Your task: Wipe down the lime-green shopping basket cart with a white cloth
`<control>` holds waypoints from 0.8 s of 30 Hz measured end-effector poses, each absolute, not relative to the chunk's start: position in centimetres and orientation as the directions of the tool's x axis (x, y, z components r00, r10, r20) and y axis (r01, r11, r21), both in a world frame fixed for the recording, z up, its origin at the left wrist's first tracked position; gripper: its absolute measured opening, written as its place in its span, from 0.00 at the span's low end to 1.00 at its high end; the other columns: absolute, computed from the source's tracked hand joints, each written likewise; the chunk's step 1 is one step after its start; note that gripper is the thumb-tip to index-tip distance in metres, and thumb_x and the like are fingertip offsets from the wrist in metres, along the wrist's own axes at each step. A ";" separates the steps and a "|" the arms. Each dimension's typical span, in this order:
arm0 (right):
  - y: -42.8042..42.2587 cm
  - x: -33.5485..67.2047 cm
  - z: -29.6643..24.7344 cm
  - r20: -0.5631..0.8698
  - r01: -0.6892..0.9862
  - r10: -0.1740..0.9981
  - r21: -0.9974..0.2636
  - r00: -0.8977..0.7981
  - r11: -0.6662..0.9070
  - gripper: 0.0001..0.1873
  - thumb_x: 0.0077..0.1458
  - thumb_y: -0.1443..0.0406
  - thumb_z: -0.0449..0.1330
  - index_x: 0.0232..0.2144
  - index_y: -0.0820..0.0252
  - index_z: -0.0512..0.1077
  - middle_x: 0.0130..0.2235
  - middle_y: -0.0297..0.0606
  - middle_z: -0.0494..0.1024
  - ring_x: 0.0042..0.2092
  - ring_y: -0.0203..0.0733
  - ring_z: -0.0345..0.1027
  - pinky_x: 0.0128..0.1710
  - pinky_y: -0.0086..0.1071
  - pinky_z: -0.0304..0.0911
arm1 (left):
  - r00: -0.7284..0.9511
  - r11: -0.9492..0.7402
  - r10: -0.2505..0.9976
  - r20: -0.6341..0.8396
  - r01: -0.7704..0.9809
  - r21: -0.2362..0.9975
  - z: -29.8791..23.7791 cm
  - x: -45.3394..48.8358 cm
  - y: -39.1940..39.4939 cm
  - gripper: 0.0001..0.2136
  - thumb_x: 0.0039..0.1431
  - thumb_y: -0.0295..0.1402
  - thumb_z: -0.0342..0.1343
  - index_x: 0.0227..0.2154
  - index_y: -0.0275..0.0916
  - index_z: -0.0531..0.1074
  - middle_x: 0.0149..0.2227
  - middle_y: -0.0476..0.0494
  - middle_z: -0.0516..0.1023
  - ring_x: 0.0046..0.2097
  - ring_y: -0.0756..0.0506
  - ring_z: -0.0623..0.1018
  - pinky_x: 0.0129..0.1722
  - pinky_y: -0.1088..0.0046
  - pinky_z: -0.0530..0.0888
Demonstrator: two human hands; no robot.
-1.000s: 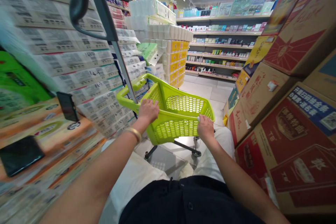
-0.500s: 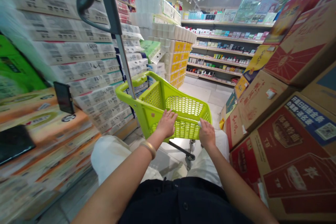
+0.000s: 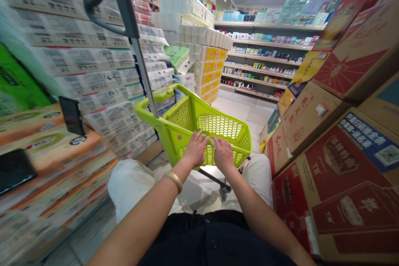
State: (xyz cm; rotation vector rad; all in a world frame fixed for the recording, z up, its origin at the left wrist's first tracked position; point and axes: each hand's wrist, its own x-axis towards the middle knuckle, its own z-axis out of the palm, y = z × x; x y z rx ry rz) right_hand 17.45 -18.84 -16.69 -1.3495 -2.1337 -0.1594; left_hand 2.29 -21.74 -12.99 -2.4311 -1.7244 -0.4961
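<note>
Both hands sit side by side, almost touching, on the near rim of a lime-green basket (image 3: 183, 114) that stands on the tiled floor (image 3: 240, 110) just ahead of the person's knees. The left hand (image 3: 195, 148) lies on the rim with its fingers (image 3: 202, 136) spread wide and flat, gripping nothing that can be seen. A gold bracelet (image 3: 174, 179) circles that wrist. The right hand (image 3: 222, 153) rests on the same rim, its fingers bent forward over the edge; whether they close on the plastic cannot be told from here. A small pale speck shows between the two hands, too small to make out.

The basket is of open mesh, nothing shows inside it, and a wheel (image 3: 225, 189) is visible beneath it. From its left corner a grey pull handle (image 3: 124, 12) rises steeply toward the upper left, ending in a looped grip.

Stacked packs of tissue (image 3: 102, 79) wall in the aisle on the left, tilted cardboard boxes (image 3: 336, 149) crowd it on the right, and stocked shelves (image 3: 264, 66) run across the far end
</note>
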 end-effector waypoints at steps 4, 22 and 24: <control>-19.2 22.7 -18.0 0.575 0.893 0.788 -0.208 -0.218 0.399 0.27 0.53 0.76 0.49 0.55 0.61 0.69 0.51 0.46 0.75 0.52 0.46 0.66 0.56 0.39 0.55 | 0.294 -0.350 0.885 0.361 0.932 0.099 -13.1 2.0 -21.7 0.30 0.49 0.26 0.52 0.59 0.35 0.63 0.58 0.35 0.67 0.67 0.36 0.54 0.69 0.52 0.48; -19.7 17.2 -15.9 0.504 0.863 0.812 -0.225 -0.295 0.453 0.26 0.55 0.75 0.51 0.55 0.63 0.69 0.51 0.48 0.76 0.51 0.48 0.66 0.54 0.39 0.54 | 0.276 -0.335 0.887 0.371 0.936 0.106 -13.4 1.8 -21.8 0.31 0.48 0.25 0.53 0.59 0.37 0.63 0.58 0.35 0.68 0.67 0.35 0.56 0.69 0.50 0.48; -19.7 17.9 -15.8 0.487 0.867 0.822 -0.224 -0.297 0.446 0.25 0.55 0.75 0.50 0.54 0.61 0.69 0.50 0.46 0.77 0.50 0.46 0.67 0.54 0.38 0.54 | 0.290 -0.346 0.884 0.367 0.934 0.095 -13.4 1.3 -21.6 0.31 0.48 0.25 0.53 0.59 0.37 0.63 0.59 0.35 0.68 0.67 0.36 0.55 0.69 0.51 0.49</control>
